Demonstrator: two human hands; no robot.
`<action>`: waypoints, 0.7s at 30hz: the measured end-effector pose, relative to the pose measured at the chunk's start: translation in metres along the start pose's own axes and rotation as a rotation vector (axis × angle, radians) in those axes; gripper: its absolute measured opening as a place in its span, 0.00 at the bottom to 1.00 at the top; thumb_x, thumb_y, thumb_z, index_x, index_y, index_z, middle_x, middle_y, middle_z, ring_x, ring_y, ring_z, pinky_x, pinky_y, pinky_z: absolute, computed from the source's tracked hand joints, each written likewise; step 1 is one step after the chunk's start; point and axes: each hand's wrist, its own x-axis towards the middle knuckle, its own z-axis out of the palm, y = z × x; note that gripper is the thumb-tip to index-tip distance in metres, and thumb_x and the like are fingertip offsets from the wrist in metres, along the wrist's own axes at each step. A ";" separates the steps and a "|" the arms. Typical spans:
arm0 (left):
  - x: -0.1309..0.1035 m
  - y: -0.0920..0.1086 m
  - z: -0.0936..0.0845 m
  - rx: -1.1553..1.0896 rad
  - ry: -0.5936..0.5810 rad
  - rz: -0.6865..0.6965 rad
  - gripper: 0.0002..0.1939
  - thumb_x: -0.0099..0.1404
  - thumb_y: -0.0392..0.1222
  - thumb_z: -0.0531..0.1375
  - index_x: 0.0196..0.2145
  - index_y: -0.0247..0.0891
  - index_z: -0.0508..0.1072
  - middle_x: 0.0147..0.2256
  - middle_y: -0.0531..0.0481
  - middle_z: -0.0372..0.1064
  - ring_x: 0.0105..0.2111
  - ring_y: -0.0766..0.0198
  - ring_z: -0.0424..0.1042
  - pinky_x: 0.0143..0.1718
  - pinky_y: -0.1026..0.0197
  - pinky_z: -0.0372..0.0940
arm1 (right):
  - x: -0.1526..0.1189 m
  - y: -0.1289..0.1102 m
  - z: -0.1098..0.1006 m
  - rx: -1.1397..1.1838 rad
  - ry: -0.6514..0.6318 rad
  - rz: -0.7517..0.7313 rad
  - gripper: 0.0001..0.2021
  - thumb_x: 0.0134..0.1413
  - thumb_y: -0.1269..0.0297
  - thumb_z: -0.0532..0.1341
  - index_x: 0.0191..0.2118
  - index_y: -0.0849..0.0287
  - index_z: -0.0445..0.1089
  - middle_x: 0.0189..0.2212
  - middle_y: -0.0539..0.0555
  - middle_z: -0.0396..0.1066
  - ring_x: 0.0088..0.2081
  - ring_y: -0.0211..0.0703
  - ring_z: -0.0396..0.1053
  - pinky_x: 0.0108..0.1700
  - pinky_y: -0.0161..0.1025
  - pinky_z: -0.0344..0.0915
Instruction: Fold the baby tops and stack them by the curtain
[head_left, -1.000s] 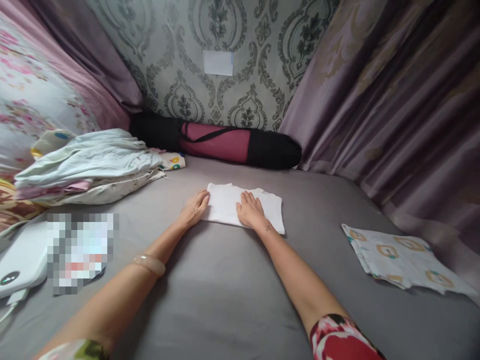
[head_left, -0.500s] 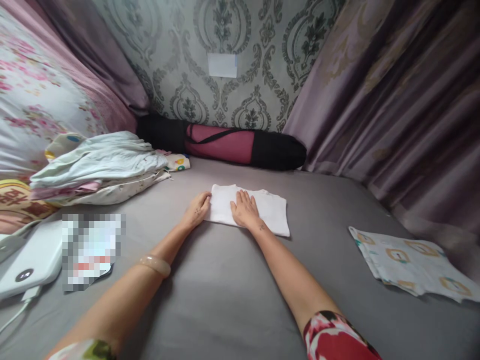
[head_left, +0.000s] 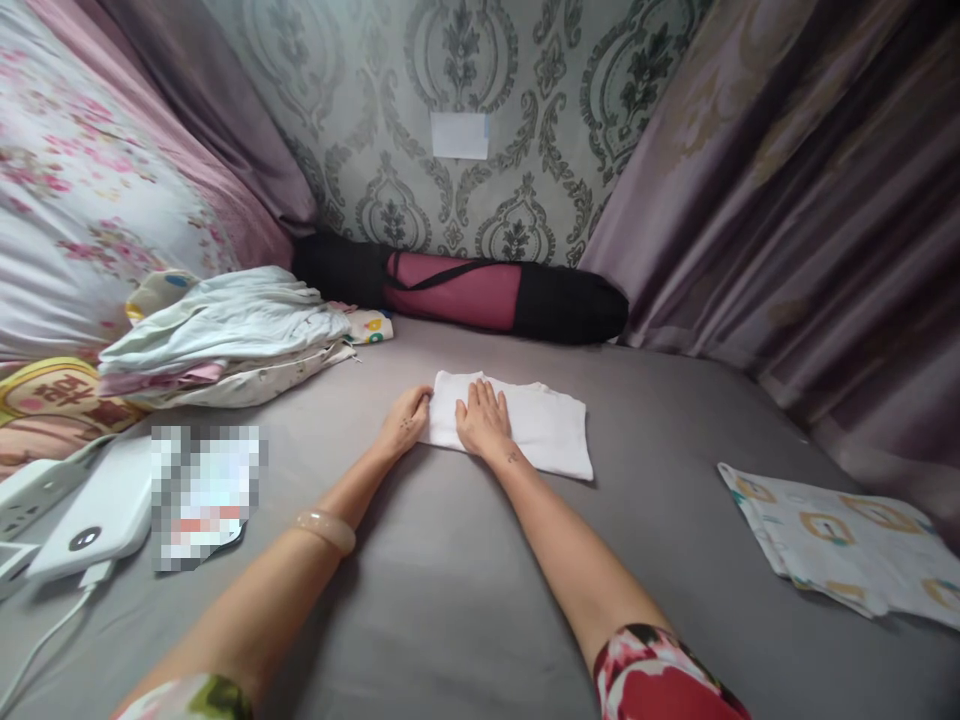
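Note:
A white folded cloth (head_left: 551, 425) lies flat on the grey bed sheet (head_left: 442, 560) in front of me. At its left end is my left hand (head_left: 406, 420), closed, with thumb and fingers pinching the edge. My right hand (head_left: 484, 418) rests palm down on the cloth's left half, its fingers stretched out and a little apart. The fingertips reach near the far edge. What the left fingers do beneath the edge is partly hidden.
At the left are a pile of clothes (head_left: 225, 325), a white power bank (head_left: 105, 510) with a cable, and a blurred-out item (head_left: 210, 500). A folded patterned cloth (head_left: 840, 535) lies at the right. A long black and maroon bag (head_left: 454, 290) lies along the wall.
My right hand has slid slightly left across the cloth, toward my left hand. The left hand keeps its place at the cloth's edge. The whole view has shifted a little left.

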 end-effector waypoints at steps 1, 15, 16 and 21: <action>0.000 0.001 0.000 -0.006 0.006 -0.007 0.16 0.67 0.39 0.47 0.45 0.37 0.71 0.46 0.43 0.73 0.48 0.58 0.71 0.54 0.55 0.64 | 0.002 -0.001 -0.003 0.003 -0.021 0.006 0.30 0.68 0.57 0.42 0.68 0.73 0.49 0.69 0.62 0.44 0.69 0.51 0.39 0.67 0.50 0.32; -0.001 0.007 -0.004 -0.082 0.048 -0.100 0.16 0.66 0.38 0.47 0.45 0.36 0.71 0.49 0.41 0.72 0.51 0.57 0.70 0.56 0.53 0.62 | 0.011 -0.026 0.006 0.030 -0.007 -0.022 0.30 0.67 0.58 0.43 0.67 0.73 0.50 0.68 0.64 0.46 0.69 0.52 0.40 0.67 0.50 0.32; -0.001 0.008 -0.004 -0.085 0.050 -0.105 0.16 0.67 0.39 0.47 0.46 0.36 0.71 0.49 0.41 0.72 0.51 0.57 0.70 0.56 0.53 0.62 | 0.012 -0.027 0.004 0.031 -0.025 -0.017 0.30 0.67 0.58 0.43 0.67 0.73 0.50 0.68 0.64 0.45 0.69 0.52 0.40 0.67 0.50 0.33; -0.001 0.014 -0.008 -0.111 0.078 -0.103 0.18 0.70 0.44 0.44 0.43 0.37 0.71 0.46 0.42 0.73 0.50 0.57 0.70 0.56 0.52 0.62 | 0.018 -0.041 -0.004 0.047 -0.050 -0.012 0.29 0.67 0.60 0.42 0.68 0.73 0.49 0.69 0.65 0.45 0.69 0.52 0.38 0.67 0.51 0.32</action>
